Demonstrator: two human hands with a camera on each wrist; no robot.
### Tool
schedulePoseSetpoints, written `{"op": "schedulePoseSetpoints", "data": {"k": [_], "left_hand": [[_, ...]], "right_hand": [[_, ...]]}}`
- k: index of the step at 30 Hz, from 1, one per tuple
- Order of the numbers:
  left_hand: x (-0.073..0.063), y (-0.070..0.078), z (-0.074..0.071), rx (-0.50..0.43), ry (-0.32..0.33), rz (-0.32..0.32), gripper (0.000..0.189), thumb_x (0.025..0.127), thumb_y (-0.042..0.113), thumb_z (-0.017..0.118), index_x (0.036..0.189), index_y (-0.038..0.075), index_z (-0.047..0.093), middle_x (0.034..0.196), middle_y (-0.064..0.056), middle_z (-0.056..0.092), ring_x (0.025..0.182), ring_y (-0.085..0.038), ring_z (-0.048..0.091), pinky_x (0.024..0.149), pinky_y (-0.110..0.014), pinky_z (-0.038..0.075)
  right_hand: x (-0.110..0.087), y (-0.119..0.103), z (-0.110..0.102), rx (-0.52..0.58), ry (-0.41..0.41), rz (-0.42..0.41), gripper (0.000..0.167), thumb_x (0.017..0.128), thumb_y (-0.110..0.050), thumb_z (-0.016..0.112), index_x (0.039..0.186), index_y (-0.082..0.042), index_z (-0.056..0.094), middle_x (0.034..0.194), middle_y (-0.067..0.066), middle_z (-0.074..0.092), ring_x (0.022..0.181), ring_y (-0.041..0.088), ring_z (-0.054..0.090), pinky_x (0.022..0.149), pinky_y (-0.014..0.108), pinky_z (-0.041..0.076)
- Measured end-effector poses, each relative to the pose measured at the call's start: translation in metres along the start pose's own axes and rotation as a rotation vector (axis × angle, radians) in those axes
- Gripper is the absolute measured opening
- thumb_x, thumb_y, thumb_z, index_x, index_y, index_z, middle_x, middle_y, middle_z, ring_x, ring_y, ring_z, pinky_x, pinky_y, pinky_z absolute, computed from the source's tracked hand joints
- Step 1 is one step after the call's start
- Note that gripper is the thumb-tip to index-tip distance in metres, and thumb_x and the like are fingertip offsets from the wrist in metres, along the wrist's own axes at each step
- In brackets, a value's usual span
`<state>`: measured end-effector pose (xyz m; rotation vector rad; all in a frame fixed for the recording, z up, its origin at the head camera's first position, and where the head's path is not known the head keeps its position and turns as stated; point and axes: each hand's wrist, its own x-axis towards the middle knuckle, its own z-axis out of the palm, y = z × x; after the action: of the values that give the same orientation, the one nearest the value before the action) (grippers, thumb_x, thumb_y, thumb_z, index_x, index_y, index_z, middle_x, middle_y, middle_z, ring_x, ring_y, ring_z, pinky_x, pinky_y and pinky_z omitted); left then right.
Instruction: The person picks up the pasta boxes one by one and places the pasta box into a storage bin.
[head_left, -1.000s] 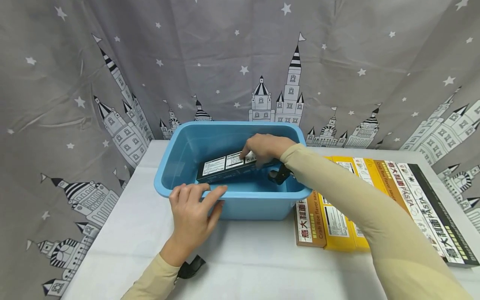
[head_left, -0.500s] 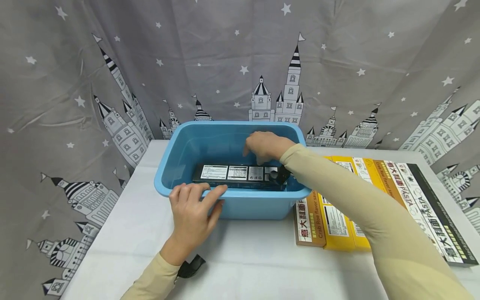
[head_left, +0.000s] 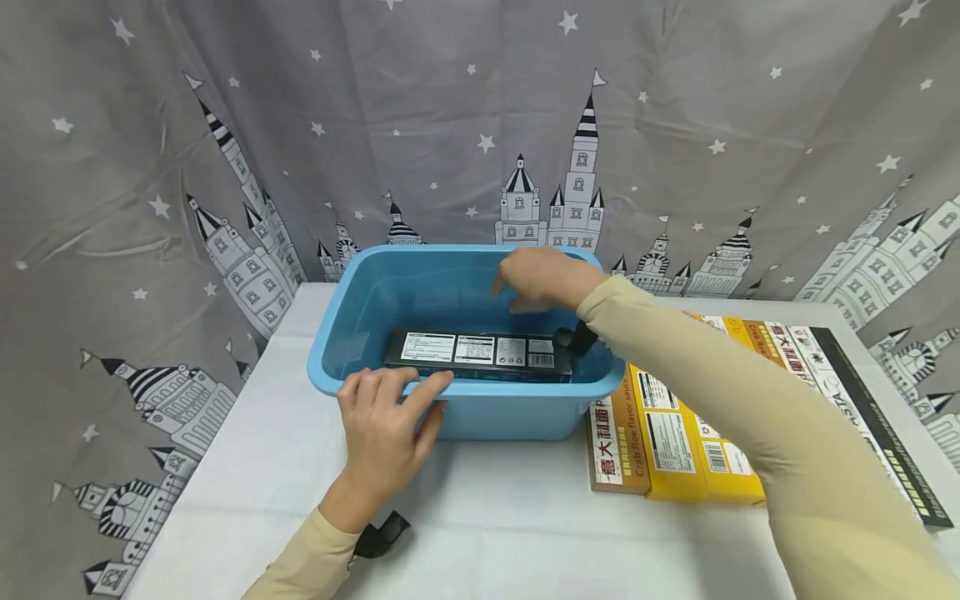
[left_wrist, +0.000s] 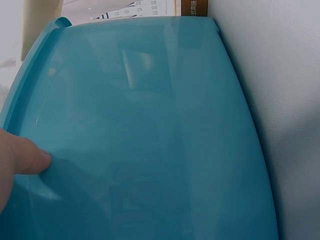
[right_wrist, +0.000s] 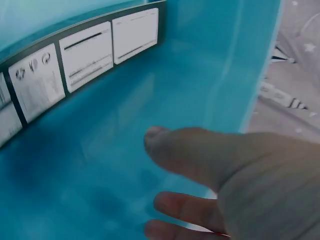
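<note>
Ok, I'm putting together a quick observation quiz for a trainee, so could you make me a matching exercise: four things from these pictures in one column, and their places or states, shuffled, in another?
Column one
1. left hand
2. black box with white labels
3. right hand
4. yellow boxes

Column two
A. at the opening of the blue tub, holding nothing
B. gripping the near edge of the blue tub
C. on the white table, beside the blue tub
D. lying inside the blue tub

Right pairs: 1-B, 2-D, 3-A, 4-C

Black box [head_left: 477, 353] (white-labelled) in blue bin [head_left: 495, 415]
</note>
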<state>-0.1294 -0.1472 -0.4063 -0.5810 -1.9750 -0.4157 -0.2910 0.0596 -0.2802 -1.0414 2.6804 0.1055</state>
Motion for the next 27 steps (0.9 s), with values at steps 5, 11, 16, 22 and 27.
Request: {"op": "schedulePoseSetpoints", "data": {"k": [5,11,16,22,27], "left_hand": [[0.000,0.000,-0.001,0.004,-0.011,0.005,0.023,0.104,0.030,0.053,0.108,0.020,0.073,0.091,-0.013,0.062,0.083,-0.033,0.051,0.087,-0.053,0.030],[0.001,-0.001,-0.002,0.010,-0.002,0.013,0.022,0.103,0.028,0.054,0.108,0.019,0.074,0.090,-0.013,0.062,0.083,-0.033,0.052,0.088,-0.053,0.031],[0.000,-0.003,-0.004,0.010,0.010,0.000,0.021,0.101,0.027,0.056,0.106,0.018,0.075,0.090,-0.014,0.063,0.083,-0.034,0.052,0.088,-0.054,0.030],[-0.001,-0.004,-0.004,0.005,0.015,-0.001,0.021,0.100,0.026,0.057,0.106,0.018,0.075,0.090,-0.014,0.062,0.082,-0.035,0.051,0.087,-0.055,0.028],[0.001,-0.002,-0.002,-0.002,0.011,0.001,0.022,0.100,0.027,0.057,0.106,0.017,0.075,0.090,-0.015,0.062,0.082,-0.035,0.051,0.088,-0.055,0.028]], "right_hand": [[-0.043,0.019,-0.015,-0.021,0.096,-0.004,0.046,0.095,-0.027,0.071,0.139,-0.014,0.064,0.130,0.014,0.067,0.117,0.030,0.064,0.096,0.046,0.054],[-0.115,0.065,-0.007,0.016,0.159,0.152,0.054,0.093,-0.028,0.070,0.143,-0.011,0.060,0.135,0.023,0.063,0.120,0.042,0.062,0.095,0.058,0.053],[-0.167,0.114,0.017,0.084,0.163,0.293,0.062,0.094,-0.030,0.069,0.149,-0.008,0.051,0.144,0.031,0.054,0.129,0.053,0.053,0.102,0.068,0.044],[-0.223,0.162,0.054,0.099,0.162,0.407,0.065,0.094,-0.028,0.070,0.147,0.003,0.048,0.136,0.039,0.056,0.119,0.057,0.057,0.095,0.069,0.047],[-0.266,0.188,0.085,0.122,0.140,0.523,0.067,0.095,-0.027,0.068,0.143,0.013,0.044,0.128,0.045,0.055,0.096,0.053,0.064,0.080,0.064,0.054]]}}
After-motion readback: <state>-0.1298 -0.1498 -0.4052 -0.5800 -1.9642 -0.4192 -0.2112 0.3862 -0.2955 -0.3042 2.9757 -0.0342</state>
